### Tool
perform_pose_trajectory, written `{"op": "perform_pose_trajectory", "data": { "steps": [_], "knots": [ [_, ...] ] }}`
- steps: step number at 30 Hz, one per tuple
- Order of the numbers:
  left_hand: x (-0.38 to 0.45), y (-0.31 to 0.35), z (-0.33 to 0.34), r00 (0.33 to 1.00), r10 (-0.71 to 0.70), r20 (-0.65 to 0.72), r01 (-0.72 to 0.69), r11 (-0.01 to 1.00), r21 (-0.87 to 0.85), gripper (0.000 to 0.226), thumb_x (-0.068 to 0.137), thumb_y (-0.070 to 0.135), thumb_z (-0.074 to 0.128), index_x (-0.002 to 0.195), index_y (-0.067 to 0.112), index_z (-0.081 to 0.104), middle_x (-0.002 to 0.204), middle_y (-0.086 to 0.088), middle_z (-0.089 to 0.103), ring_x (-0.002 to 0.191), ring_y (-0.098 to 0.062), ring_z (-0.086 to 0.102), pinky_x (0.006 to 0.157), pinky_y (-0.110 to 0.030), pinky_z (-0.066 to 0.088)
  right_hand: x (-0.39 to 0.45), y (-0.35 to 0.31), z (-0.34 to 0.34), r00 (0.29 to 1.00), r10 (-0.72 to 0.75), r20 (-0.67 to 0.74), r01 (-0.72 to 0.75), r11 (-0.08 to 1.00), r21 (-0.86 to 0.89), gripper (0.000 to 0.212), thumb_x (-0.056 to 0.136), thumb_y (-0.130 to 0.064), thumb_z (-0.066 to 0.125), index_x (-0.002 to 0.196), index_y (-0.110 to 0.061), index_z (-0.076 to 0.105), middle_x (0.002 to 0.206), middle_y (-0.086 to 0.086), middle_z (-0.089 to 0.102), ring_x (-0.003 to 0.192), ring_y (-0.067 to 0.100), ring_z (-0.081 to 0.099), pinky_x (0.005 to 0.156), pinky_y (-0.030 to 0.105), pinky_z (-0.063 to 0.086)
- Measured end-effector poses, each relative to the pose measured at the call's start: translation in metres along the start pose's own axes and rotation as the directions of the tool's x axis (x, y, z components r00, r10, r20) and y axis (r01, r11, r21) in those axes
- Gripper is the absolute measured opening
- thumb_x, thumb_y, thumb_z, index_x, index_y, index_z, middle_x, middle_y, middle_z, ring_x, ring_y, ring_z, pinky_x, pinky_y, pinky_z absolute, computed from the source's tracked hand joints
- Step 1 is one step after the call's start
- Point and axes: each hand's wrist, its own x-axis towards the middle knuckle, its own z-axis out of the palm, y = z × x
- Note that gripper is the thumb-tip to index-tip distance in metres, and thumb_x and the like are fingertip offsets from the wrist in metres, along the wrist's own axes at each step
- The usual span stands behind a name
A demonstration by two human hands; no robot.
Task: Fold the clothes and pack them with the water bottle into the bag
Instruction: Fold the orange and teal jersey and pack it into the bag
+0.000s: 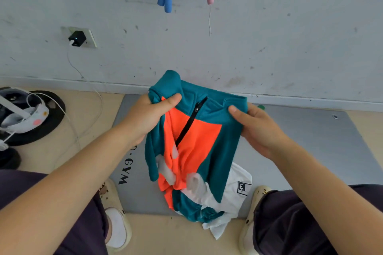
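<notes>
At frame centre, the left hand [153, 114] and right hand [257, 128] each pinch a shoulder of the teal-and-orange zip top [199, 136]; keep tension even and lower it flat onto the grey gym mat [310, 141].

White garment [234, 196] half hidden under the teal-orange top [199, 130].

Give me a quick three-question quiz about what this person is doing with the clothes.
1. True or false: both hands grip the teal and orange top near its collar.
2. What lies under the top on the grey mat? A) a white garment B) a towel C) a bag
3. What runs down from the top's collar?

Key
1. True: left hand and right hand each pinch a shoulder.
2. A: the white garment.
3. A black zip.
</notes>
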Motion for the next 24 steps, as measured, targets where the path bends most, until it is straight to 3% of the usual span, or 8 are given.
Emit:
{"op": "perform_pose_trajectory", "data": {
  "steps": [3, 5, 8, 10, 13, 16, 20, 24],
  "knots": [
    [-0.001, -0.010, 0.003, 0.997, -0.074, 0.006, 0.072, 0.976, 0.208, 0.024, 0.094, 0.042, 0.061, 0.109, 0.027, 0.071, 0.104, 0.010, 0.075, 0.102, -0.011, 0.068, 0.104, -0.039, 0.047, 0.001, -0.006, -0.004, 0.994, -0.080, -0.079, 0.069, 0.989, -0.134, 0.021, 0.099, -0.020, 0.054, 0.115, -0.012, 0.066, 0.113, 0.009, 0.072, 0.105, 0.025, 0.068, 0.090, 0.037, 0.054],
    [-0.004, -0.016, 0.011, 0.992, -0.114, 0.061, 0.099, 0.971, 0.217, 0.026, 0.094, 0.046, 0.059, 0.109, 0.028, 0.070, 0.105, 0.011, 0.075, 0.105, -0.012, 0.067, 0.103, -0.037, 0.047, 0.001, -0.006, -0.001, 0.989, -0.124, -0.085, 0.101, 0.968, -0.228, 0.019, 0.100, -0.022, 0.054, 0.112, -0.014, 0.067, 0.111, 0.011, 0.072, 0.106, 0.030, 0.067, 0.093, 0.043, 0.053],
    [-0.012, -0.019, 0.022, 0.926, -0.152, 0.346, 0.114, 0.985, 0.128, 0.033, 0.084, 0.059, 0.061, 0.106, 0.036, 0.068, 0.108, 0.021, 0.072, 0.107, 0.001, 0.065, 0.089, -0.013, 0.049, -0.001, -0.007, 0.005, 0.988, -0.138, -0.072, 0.116, 0.961, -0.251, 0.017, 0.099, -0.024, 0.056, 0.107, -0.017, 0.069, 0.106, 0.010, 0.073, 0.098, 0.026, 0.069, 0.088, 0.041, 0.054],
    [-0.018, -0.017, 0.029, 0.849, -0.203, 0.488, 0.093, 0.966, 0.241, 0.028, 0.078, 0.062, 0.068, 0.102, 0.049, 0.069, 0.112, 0.031, 0.067, 0.109, 0.013, 0.058, 0.088, -0.004, 0.043, -0.004, -0.009, 0.005, 0.992, -0.114, -0.063, 0.098, 0.972, -0.212, 0.015, 0.098, -0.025, 0.057, 0.103, -0.017, 0.070, 0.100, 0.008, 0.074, 0.090, 0.021, 0.070, 0.080, 0.035, 0.056],
    [-0.016, -0.021, 0.031, 0.908, -0.096, 0.409, 0.049, 0.991, 0.125, 0.026, 0.080, 0.044, 0.075, 0.106, 0.043, 0.072, 0.116, 0.022, 0.069, 0.113, 0.006, 0.060, 0.095, -0.013, 0.043, -0.005, -0.010, 0.003, 0.999, -0.023, -0.027, 0.019, 0.990, -0.138, 0.029, 0.091, -0.034, 0.064, 0.104, -0.009, 0.070, 0.104, 0.016, 0.073, 0.091, 0.024, 0.069, 0.081, 0.038, 0.055],
    [-0.009, -0.015, 0.025, 0.972, -0.101, 0.210, 0.140, 0.974, -0.179, 0.065, 0.074, 0.030, 0.070, 0.135, 0.012, 0.056, 0.131, -0.007, 0.065, 0.122, -0.021, 0.060, 0.109, -0.042, 0.043, -0.005, -0.009, -0.003, 0.994, 0.085, 0.072, -0.070, 0.977, -0.201, 0.045, 0.078, -0.045, 0.068, 0.106, -0.010, 0.071, 0.108, 0.009, 0.074, 0.096, 0.019, 0.070, 0.085, 0.033, 0.055],
    [0.000, -0.006, 0.010, 0.981, -0.095, 0.169, 0.140, 0.949, -0.282, 0.048, 0.080, 0.029, 0.064, 0.122, 0.004, 0.064, 0.117, -0.014, 0.071, 0.105, -0.025, 0.069, 0.090, -0.038, 0.056, -0.003, -0.001, -0.012, 0.970, 0.204, 0.131, -0.145, 0.921, -0.362, 0.016, 0.087, -0.024, 0.070, 0.096, -0.011, 0.072, 0.099, 0.004, 0.075, 0.092, 0.016, 0.070, 0.085, 0.031, 0.053],
    [0.002, -0.006, 0.002, 0.985, -0.054, 0.161, 0.103, 0.946, -0.308, 0.044, 0.080, 0.031, 0.067, 0.118, 0.007, 0.067, 0.118, -0.013, 0.070, 0.108, -0.025, 0.068, 0.090, -0.037, 0.056, -0.002, 0.006, -0.013, 0.982, 0.167, 0.092, -0.113, 0.897, -0.428, 0.010, 0.091, -0.018, 0.065, 0.093, -0.012, 0.072, 0.099, 0.008, 0.074, 0.094, 0.018, 0.069, 0.092, 0.034, 0.050]
  ]
}}
